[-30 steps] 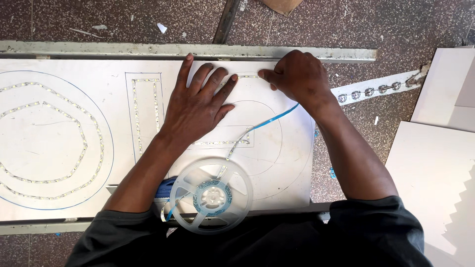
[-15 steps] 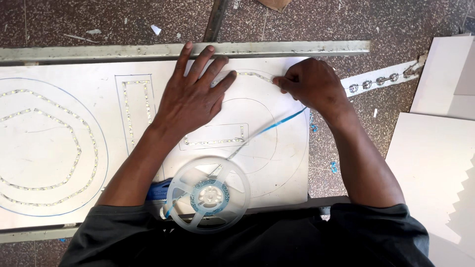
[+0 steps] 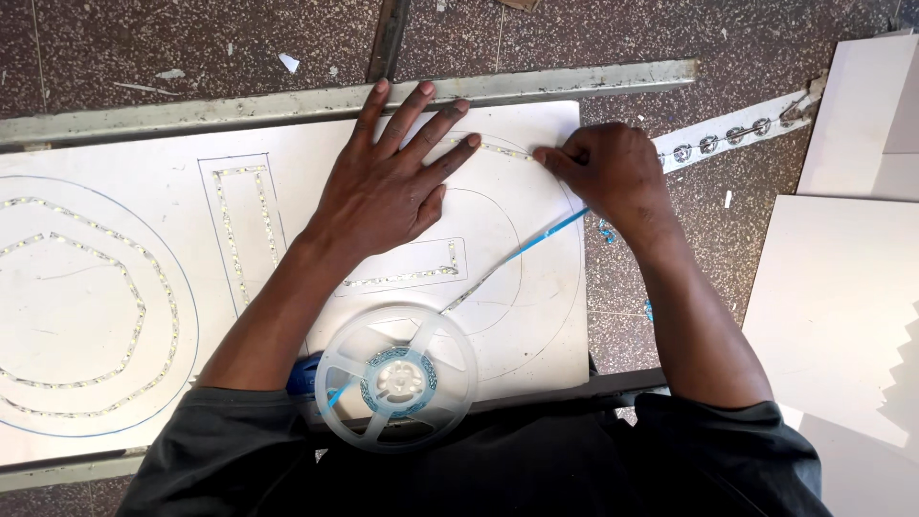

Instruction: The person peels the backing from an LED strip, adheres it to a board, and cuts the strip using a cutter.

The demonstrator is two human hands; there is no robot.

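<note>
Speckled stone floor, white board [image 3: 536,316] laid flat on it against a metal rail [image 3: 287,101]; LED strip being stuck along a drawn curve.

Left hand [image 3: 388,191] lies flat on the board, fingers spread wide, gripping nothing. Right hand [image 3: 613,172] is curled, fingertips pinched on the LED strip [image 3: 498,149] at the board's upper right edge. Strip runs between the two hands; its blue-backed tail [image 3: 531,244] passes under the right wrist to the clear reel [image 3: 395,376] at the person's lap (reel sits loose). Risk, in my judgement: tail snagging or the reel dragging could pull the strip off the pencilled line; uneven pressing could kink it.
</note>
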